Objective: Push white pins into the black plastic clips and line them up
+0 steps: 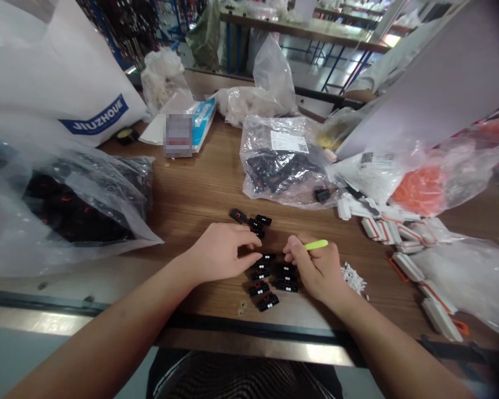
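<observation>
The left hand (220, 254) is curved, its fingers drawn in at the near side of a column of small black plastic parts (268, 302); whether a part is pinched cannot be told, as the fingers hide the contact. The right hand (316, 267) is closed narrowly on a lime-green pen-like stick (316, 244), which is held as a writing tool, its lower end hidden by the fingers. The parts are set between both hands on a wooden table (199, 194), in spaced rows with white dots uppermost, apparently so that each is reachable singly. A looser cluster (249, 221) lies just beyond. A clear bag of black parts (283, 160) is placed further on, and white-and-orange parts (407, 266) are kept apart at right.
</observation>
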Available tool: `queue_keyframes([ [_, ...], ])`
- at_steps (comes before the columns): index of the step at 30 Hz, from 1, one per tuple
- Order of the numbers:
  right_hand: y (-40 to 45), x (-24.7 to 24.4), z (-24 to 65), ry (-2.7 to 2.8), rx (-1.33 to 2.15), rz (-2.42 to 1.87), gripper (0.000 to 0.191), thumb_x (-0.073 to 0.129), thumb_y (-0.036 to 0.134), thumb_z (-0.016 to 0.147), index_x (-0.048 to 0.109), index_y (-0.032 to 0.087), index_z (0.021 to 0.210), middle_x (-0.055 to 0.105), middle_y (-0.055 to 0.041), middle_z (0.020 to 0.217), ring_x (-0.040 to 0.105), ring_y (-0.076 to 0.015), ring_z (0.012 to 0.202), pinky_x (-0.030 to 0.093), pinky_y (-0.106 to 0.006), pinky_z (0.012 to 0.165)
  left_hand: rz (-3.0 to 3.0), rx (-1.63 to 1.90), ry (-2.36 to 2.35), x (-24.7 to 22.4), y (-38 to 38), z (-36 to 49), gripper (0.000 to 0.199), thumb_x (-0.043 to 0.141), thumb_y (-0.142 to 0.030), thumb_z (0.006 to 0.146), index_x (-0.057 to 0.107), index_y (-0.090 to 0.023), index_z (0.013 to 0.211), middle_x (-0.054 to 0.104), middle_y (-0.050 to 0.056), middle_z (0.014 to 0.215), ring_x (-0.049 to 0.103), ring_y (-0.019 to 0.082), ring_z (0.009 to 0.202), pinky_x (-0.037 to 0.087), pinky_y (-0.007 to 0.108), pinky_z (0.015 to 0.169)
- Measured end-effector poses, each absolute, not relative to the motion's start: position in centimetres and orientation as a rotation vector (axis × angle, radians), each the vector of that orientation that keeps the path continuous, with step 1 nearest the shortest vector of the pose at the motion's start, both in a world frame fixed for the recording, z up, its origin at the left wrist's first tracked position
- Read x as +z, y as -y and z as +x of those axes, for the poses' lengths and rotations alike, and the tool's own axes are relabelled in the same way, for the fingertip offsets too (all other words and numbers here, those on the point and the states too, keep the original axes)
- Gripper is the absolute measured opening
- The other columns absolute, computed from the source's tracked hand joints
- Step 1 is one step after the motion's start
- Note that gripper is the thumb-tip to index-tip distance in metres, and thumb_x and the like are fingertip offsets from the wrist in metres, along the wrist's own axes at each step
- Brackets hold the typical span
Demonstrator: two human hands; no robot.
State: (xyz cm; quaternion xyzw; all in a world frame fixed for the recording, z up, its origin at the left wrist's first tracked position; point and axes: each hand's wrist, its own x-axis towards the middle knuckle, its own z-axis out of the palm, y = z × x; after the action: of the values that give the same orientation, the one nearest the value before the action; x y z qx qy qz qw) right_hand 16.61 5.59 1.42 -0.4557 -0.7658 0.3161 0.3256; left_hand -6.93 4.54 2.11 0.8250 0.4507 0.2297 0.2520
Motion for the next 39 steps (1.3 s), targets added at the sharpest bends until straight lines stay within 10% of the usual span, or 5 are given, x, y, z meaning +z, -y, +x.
queue_keyframes([
  [39,-5.5,1.4,15.7,1.938,0.919,-1.109,0.030,0.048,0.028,0.101,0.068,0.019,0.080,0.070,0.0003,0.073,0.064,-0.0104,0.064,0.051,-0.023,0.063,2.277,0.577,-1.215,0.8,-4.9,-6.3,0.009,0.061,-0.022,0.095,0.068,-0.018,0.098,0.066,0.002,0.094,0.064,0.017,0.085,0.049,0.028,0.075],
])
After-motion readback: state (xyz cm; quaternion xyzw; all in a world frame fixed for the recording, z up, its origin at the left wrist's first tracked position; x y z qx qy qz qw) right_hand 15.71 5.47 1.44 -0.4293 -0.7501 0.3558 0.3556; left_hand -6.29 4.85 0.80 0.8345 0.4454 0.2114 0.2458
